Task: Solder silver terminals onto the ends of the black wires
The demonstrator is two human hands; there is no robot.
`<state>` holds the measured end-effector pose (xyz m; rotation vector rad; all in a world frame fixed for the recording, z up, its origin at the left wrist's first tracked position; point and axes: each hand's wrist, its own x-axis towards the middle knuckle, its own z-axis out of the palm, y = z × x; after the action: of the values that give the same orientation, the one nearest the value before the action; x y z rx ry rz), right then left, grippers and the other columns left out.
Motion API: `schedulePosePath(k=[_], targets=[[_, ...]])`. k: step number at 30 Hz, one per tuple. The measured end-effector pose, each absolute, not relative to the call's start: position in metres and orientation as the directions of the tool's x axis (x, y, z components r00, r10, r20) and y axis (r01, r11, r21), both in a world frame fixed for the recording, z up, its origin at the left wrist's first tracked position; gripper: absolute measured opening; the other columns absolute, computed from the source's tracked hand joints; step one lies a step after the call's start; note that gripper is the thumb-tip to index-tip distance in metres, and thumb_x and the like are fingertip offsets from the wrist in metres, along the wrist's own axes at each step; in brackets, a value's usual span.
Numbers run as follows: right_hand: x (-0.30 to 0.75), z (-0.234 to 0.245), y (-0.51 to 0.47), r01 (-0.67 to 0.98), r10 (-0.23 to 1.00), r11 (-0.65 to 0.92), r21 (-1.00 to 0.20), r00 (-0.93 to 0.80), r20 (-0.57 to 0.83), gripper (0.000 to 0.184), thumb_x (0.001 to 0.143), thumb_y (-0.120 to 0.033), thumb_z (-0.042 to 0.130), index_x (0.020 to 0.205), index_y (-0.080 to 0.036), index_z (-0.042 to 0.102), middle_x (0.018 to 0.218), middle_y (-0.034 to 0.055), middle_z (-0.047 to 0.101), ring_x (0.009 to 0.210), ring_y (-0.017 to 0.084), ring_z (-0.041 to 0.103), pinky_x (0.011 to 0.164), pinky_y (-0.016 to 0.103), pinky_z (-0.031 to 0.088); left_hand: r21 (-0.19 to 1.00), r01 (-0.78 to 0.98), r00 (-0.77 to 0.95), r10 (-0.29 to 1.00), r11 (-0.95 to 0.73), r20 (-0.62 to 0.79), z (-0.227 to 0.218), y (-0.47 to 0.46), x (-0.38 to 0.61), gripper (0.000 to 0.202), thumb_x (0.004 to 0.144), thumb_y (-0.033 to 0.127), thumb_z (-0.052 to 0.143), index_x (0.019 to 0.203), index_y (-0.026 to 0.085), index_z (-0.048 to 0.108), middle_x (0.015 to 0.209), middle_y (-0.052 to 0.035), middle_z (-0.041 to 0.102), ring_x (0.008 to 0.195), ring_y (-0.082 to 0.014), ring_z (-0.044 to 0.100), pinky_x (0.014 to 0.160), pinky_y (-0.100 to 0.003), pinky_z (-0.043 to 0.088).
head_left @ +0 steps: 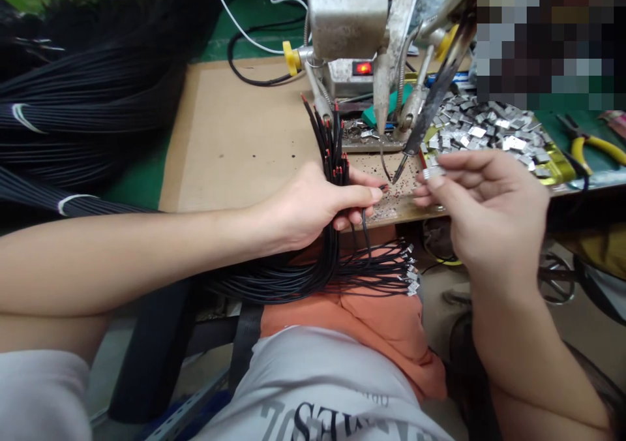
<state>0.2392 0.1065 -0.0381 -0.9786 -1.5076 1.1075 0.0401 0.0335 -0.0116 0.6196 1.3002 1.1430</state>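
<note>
My left hand grips a bundle of black wires, whose red-tipped ends stick up above my fist. Their lower lengths droop across my lap, ending in small metal terminals. My right hand pinches a small silver metal terminal between thumb and fingertips, just right of a long dark pointed tool. That tool's tip hangs over the bench near my left fingers. A heap of similar silver terminals lies behind my right hand, on a gold-coloured tray or plate whose shape is partly hidden.
A benchtop machine with metal arms and a lit red indicator stands at the back of a cardboard-covered bench. Yellow-handled pliers lie at right. A large mass of black wires fills the left.
</note>
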Motion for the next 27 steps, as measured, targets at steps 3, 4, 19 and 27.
schedulePosePath(k=[3,4,19,27], targets=[[0.230,-0.047,0.100,-0.021,0.951,0.193,-0.981,-0.240,0.192,0.020,0.083,-0.012,0.091,0.095,-0.024,0.081,0.079,-0.0007,0.084,0.068,0.018,0.085,0.068,0.029,0.076,0.884,-0.300,-0.113,0.907,0.358,-0.406,-0.012,0.036,0.040,0.015,0.091,-0.003,0.079,0.090,0.009,0.086,0.060,-0.0001,0.070,0.048,-0.0064,0.059,0.039,-0.014,0.039],[0.228,-0.049,0.099,-0.050,0.951,0.176,-0.983,-0.248,0.183,0.021,0.082,-0.011,0.092,0.094,-0.025,0.081,0.081,-0.0007,0.084,0.070,0.019,0.086,0.070,0.029,0.077,0.884,-0.300,-0.112,0.907,0.358,-0.405,-0.012,0.036,0.040,0.015,0.091,-0.003,0.078,0.089,0.009,0.086,0.059,0.0001,0.069,0.048,-0.0066,0.059,0.039,-0.014,0.039],[0.221,-0.062,0.097,-0.165,0.940,0.113,-0.980,-0.301,0.160,0.020,0.089,-0.017,0.094,0.098,-0.027,0.080,0.083,-0.0044,0.085,0.069,0.017,0.087,0.074,0.026,0.077,0.891,-0.289,-0.065,0.921,0.351,-0.384,-0.012,0.036,0.038,0.012,0.094,0.000,0.078,0.091,0.010,0.083,0.059,0.0007,0.069,0.047,-0.0063,0.060,0.040,-0.013,0.040],[0.223,-0.062,0.095,-0.133,0.940,0.105,-0.985,-0.310,0.142,0.022,0.090,-0.025,0.095,0.102,-0.025,0.077,0.087,-0.0030,0.086,0.076,0.021,0.088,0.079,0.036,0.079,0.902,-0.269,-0.078,0.926,0.338,-0.370,-0.014,0.036,0.037,0.011,0.093,0.004,0.081,0.085,0.012,0.085,0.061,-0.0011,0.070,0.049,-0.0063,0.060,0.041,-0.014,0.038]])
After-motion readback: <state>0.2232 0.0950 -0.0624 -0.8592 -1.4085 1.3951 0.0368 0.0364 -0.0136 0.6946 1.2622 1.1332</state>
